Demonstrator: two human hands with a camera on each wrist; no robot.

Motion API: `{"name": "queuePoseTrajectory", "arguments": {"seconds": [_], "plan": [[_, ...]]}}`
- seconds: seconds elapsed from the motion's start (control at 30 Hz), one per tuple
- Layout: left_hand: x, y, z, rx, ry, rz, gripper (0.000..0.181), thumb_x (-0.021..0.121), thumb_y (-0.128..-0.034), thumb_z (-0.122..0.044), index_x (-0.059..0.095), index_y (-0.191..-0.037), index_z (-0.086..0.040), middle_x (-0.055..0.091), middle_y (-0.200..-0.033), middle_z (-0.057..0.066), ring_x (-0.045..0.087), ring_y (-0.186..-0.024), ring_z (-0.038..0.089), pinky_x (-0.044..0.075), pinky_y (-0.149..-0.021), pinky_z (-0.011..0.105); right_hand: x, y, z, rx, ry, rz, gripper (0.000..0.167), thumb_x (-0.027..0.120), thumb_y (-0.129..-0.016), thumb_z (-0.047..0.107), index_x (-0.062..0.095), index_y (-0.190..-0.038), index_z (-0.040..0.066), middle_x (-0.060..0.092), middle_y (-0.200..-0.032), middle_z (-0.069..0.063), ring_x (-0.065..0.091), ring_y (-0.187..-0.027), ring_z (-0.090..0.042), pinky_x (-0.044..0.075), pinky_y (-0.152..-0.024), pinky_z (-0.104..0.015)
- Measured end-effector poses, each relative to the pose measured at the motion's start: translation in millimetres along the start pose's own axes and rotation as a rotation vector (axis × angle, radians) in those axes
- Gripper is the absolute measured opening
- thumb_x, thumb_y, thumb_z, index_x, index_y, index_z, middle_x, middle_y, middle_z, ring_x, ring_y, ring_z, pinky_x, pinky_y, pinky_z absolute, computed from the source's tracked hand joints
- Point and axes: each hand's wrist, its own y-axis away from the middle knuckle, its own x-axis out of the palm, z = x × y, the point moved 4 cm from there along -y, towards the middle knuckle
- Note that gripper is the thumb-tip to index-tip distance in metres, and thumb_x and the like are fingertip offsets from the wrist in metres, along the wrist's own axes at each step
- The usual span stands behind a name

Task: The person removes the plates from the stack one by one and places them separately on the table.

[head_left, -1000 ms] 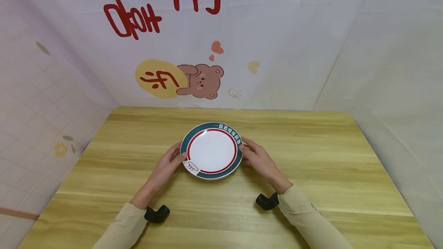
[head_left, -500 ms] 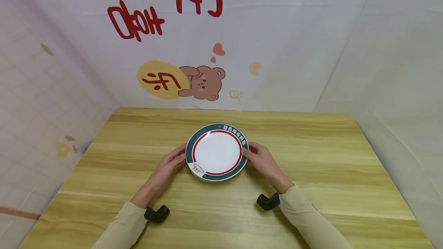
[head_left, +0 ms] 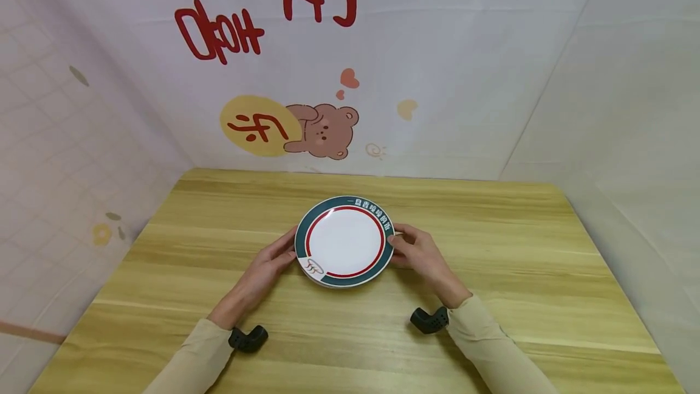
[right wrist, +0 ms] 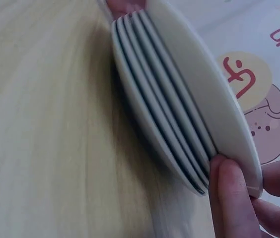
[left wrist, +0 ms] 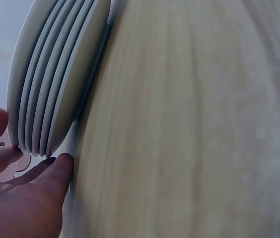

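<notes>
Top plate (head_left: 346,242), head view: teal rim with white characters, red ring, white centre; it sits near the middle of the tabletop (head_left: 508,248).
Left hand (head_left: 268,265), head view: at the plate's left edge, fingers loose, thumb beside the rim.
Right hand (head_left: 423,258), head view: at the opposite edge, thumb on the teal rim.
Sleeves (head_left: 194,354), head view: beige, a black device (head_left: 248,339) jutting out at each wrist.
Backdrop (head_left: 454,65), head view: pale, with red characters, a brown bear (head_left: 326,131) and a yellow oval (head_left: 259,126).
Stack of plates (left wrist: 55,69), left wrist view: several pale rims nested close; the left hand's fingers are spread at their edge, not gripping, thumb near the top rim; I can't tell whether it touches.
Right grip, right wrist view: the right hand pinches the top plate's rim, two fingers beneath; there the plate stands off from the one below by a wider gap than separates the others.
</notes>
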Motion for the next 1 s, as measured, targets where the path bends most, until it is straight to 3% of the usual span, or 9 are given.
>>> {"name": "queuePoseTrajectory", "arguments": {"seconds": [0.27, 0.57, 0.8, 1.0], "plan": [[1.9, -0.5, -1.1, 0.002, -0.006, 0.003, 0.060, 0.050, -0.1089, -0.014, 0.028, -0.165, -0.012, 0.029, -0.168, 0.009, 0.028, -0.154, 0.025, 0.031, -0.107, 0.008, -5, 1.8, 3, 0.012, -0.050, -0.007, 0.045, 0.060, -0.103, 0.007, 0.051, -0.145, -0.007, 0.063, -0.114, -0.019, 0.071, -0.090, -0.018, 0.062, -0.087, -0.037], [2.0, 0.8, -0.9, -0.029, -0.053, -0.045, 0.061, 0.053, -0.1082, -0.015, 0.029, -0.164, -0.014, 0.030, -0.168, 0.011, 0.031, -0.153, 0.027, 0.027, -0.122, 0.038, -7, 5.3, 6, 0.015, -0.054, -0.027, 0.045, 0.061, -0.103, 0.006, 0.052, -0.144, -0.008, 0.063, -0.115, -0.020, 0.070, -0.091, -0.017, 0.062, -0.086, -0.035], [0.7, 1.1, 0.4, -0.043, -0.057, -0.059, 0.061, 0.055, -0.1075, -0.016, 0.031, -0.164, -0.015, 0.031, -0.167, 0.013, 0.031, -0.153, 0.029, 0.029, -0.121, 0.040, -17, 12.7, 11, 0.002, -0.050, -0.049, 0.046, 0.061, -0.103, 0.007, 0.051, -0.146, -0.008, 0.066, -0.117, -0.021, 0.070, -0.090, -0.016, 0.062, -0.083, -0.030], [2.3, -1.0, 0.6, -0.052, -0.050, -0.052, 0.061, 0.055, -0.1075, -0.016, 0.031, -0.163, -0.017, 0.030, -0.167, 0.013, 0.031, -0.153, 0.028, 0.028, -0.122, 0.041, -32, 22.3, 17, -0.014, -0.067, -0.064, 0.045, 0.059, -0.105, 0.007, 0.050, -0.146, -0.010, 0.063, -0.128, -0.027, 0.072, -0.093, -0.015, 0.061, -0.086, -0.032]]}}
